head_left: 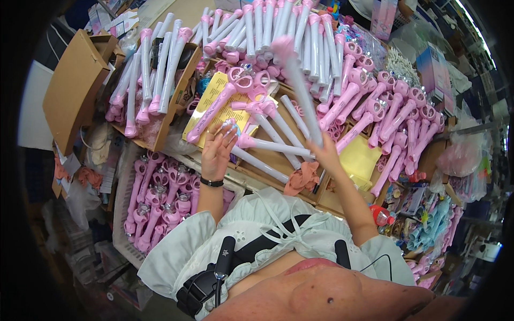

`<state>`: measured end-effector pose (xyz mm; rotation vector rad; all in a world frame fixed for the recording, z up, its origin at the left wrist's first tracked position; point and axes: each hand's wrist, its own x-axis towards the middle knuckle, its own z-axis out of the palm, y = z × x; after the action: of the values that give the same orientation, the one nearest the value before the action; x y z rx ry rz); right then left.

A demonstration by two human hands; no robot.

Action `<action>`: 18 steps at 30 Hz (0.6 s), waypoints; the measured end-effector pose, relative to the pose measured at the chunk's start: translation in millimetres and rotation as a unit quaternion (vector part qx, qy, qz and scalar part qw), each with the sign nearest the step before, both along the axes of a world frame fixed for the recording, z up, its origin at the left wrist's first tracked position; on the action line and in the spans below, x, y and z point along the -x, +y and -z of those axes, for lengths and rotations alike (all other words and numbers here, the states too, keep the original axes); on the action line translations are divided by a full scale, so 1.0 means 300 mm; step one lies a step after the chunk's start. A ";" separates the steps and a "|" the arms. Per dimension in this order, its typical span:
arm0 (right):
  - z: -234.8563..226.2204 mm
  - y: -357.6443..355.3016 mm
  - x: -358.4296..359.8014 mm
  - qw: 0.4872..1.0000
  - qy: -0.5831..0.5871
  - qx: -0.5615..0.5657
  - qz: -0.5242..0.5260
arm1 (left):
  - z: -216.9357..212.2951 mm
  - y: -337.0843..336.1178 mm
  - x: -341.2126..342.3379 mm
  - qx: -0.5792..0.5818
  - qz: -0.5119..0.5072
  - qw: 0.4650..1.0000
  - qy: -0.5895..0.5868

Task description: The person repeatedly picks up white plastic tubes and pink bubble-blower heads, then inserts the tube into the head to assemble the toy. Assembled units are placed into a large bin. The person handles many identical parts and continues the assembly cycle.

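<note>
My right hand [326, 156] grips the lower end of a translucent white wand tube [304, 88] with a pink end. The tube stands tilted and is smeared by motion. My left hand [217, 152] is raised with curled fingers, a small shiny bluish-white piece [231, 126] at its fingertips; its exact kind is too small to tell. Between my hands, white tubes with pink ends [278, 146] lie across the brown cardboard work surface. A pink toy wand handle [214, 111] with an open ring head rests on a yellow printed sheet [206, 101].
Many white tubes [262, 32] are piled at the back, more in a cardboard box [170, 120] at left. Pink handles [393, 115] are heaped at right and fill a white basket [120, 214] at lower left. An orange cloth [301, 179] and a red-capped bottle [381, 215] lie near.
</note>
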<state>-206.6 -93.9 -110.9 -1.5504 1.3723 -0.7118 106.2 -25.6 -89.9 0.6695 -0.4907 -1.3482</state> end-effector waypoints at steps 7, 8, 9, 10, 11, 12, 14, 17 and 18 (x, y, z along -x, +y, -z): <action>0.029 -0.771 -0.214 0.987 0.069 0.088 0.112 | 0.104 0.098 0.025 -0.154 0.045 0.987 -0.002; 0.032 -0.847 -0.246 0.974 0.140 0.113 0.136 | 0.111 0.109 0.030 -0.171 0.035 0.985 -0.006; 0.036 -0.903 -0.271 0.968 0.159 0.121 0.149 | 0.117 0.118 0.032 -0.177 0.028 0.984 -0.002; 0.041 -0.947 -0.291 0.961 0.185 0.108 0.175 | 0.123 0.123 0.032 -0.178 0.025 0.984 -0.004; 0.045 -0.982 -0.305 0.961 0.183 0.102 0.179 | 0.128 0.128 0.032 -0.186 0.020 0.982 -0.007; 0.051 -1.007 -0.314 0.960 0.187 0.090 0.186 | 0.134 0.136 0.032 -0.195 0.014 0.981 -0.009; 0.083 -1.011 -0.326 0.955 0.202 0.100 0.193 | 0.151 0.144 0.030 -0.210 0.005 0.977 -0.032; 0.130 -0.975 -0.324 0.946 0.193 0.173 0.195 | 0.185 0.143 0.030 -0.230 -0.001 0.970 -0.083; 0.143 -0.948 -0.321 0.939 0.177 0.238 0.174 | 0.199 0.134 0.033 -0.234 0.011 0.966 -0.113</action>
<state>-110.3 -378.4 -153.8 -1.8991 1.8732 -1.0800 96.3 14.7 -149.6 1.2195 -0.3616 -1.4292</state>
